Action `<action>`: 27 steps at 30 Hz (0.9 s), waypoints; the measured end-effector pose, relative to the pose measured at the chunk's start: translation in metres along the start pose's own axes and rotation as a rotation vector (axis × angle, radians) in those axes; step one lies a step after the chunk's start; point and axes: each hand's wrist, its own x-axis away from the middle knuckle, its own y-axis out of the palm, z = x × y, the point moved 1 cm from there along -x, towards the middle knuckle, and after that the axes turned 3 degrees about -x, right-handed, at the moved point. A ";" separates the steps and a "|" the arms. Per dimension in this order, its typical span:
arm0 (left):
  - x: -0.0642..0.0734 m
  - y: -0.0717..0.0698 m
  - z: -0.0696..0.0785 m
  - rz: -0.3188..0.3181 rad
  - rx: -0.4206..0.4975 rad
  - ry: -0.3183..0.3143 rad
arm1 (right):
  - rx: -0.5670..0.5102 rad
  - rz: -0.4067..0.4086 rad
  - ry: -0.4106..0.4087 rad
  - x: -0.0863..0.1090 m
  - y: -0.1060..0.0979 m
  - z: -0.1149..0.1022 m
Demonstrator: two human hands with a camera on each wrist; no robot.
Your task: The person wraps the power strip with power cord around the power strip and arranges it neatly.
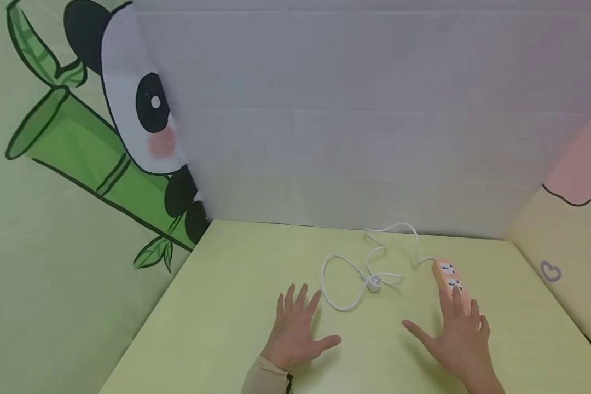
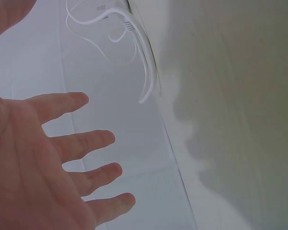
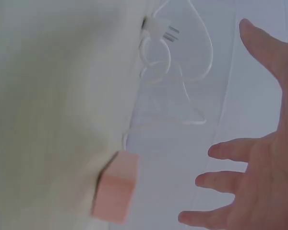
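A pink power strip (image 1: 442,269) with white sockets lies at the right of the table, its near end behind my right hand (image 1: 460,340) in the head view. That hand hovers with fingers spread, apart from the strip (image 3: 116,189) in the right wrist view. From the strip's far end a white cord (image 1: 342,310) runs in loose loops to a white plug (image 1: 372,283), whose prongs show in the right wrist view. My left hand (image 1: 295,335) is held over the table left of the cord, fingers spread and holding nothing. The cord (image 2: 146,62) lies beyond its fingertips.
The pale yellow-green table (image 1: 216,323) meets a light grey back wall (image 1: 325,120). A green cloth wall with a panda and bamboo drawing (image 1: 143,120) stands at the left. Another printed wall (image 1: 576,235) closes the right side.
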 end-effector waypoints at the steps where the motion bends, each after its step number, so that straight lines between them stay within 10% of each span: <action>1: -0.001 0.000 0.001 -0.005 0.001 0.003 | 0.004 -0.010 0.006 -0.004 -0.006 0.002; 12: -0.001 -0.002 0.003 -0.051 0.014 -0.004 | 0.055 -0.167 0.126 -0.055 -0.043 0.039; 27: 0.002 -0.001 0.005 -0.062 -0.022 0.005 | 0.071 -0.497 0.318 -0.073 -0.019 0.063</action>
